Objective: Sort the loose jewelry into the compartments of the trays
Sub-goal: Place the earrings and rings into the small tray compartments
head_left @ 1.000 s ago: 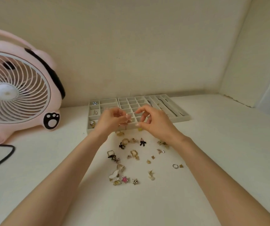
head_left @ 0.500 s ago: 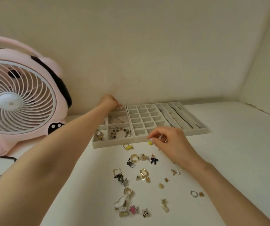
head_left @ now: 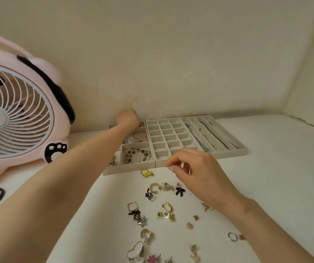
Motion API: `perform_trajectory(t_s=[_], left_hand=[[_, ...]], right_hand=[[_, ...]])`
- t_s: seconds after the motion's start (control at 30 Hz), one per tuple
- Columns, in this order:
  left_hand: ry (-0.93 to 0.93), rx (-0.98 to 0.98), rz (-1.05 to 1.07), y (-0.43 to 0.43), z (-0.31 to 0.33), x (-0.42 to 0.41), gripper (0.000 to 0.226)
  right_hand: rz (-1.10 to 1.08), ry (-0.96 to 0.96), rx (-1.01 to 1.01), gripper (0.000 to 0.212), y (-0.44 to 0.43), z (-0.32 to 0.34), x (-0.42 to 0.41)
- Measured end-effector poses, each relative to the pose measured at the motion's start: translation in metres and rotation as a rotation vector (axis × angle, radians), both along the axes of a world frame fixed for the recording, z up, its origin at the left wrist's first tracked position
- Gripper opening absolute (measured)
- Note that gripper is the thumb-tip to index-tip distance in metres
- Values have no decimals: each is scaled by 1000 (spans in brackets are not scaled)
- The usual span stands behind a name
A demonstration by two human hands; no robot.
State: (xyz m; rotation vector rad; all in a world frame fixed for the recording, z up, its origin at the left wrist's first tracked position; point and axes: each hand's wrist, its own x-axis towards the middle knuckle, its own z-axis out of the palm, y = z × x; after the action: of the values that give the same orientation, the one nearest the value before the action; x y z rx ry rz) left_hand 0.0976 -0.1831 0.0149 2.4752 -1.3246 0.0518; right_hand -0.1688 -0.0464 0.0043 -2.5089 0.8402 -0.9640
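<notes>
Nearest you, the loose jewelry [head_left: 166, 206] lies scattered on the desk [head_left: 266, 186] before the grid tray [head_left: 159, 163], a yellow earring [head_left: 147, 173] just off its near-left corner. Your right hand [head_left: 199, 171] hovers over the tray's front edge, thumb and forefinger pinched; on what, I cannot tell. Its open cells lie straight ahead, nothing between. Left of the grid tray, your left hand [head_left: 128, 118] curls over the far compartment of the left tray [head_left: 129, 168], fingers hidden.

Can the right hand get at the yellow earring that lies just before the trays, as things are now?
Probably yes. The right hand hovers just right of the yellow earring, with bare table between them; the left arm lies further left, clear of it.
</notes>
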Motion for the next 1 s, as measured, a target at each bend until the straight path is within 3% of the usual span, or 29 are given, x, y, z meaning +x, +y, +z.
perform_trajectory(t_s=[0.27,0.47,0.7,0.83,1.0], left_hand=[[124,-56,-53,19,5,16,24],[189,-191,-140,66,20,15,17],[334,-148,-421,161,9,-29,20],[529,-131,-624,217,3,-55,15],[607,-31,-845,261,-1,-76,7]], right_hand=[[-11,13,19,10,-2,-2,-2],[-24,35,53,10,-1,-2,-3],[-27,55,100,9,2,-5,-3],[-20,66,123,8,5,-7,-5],[14,54,132,8,15,-6,-3]])
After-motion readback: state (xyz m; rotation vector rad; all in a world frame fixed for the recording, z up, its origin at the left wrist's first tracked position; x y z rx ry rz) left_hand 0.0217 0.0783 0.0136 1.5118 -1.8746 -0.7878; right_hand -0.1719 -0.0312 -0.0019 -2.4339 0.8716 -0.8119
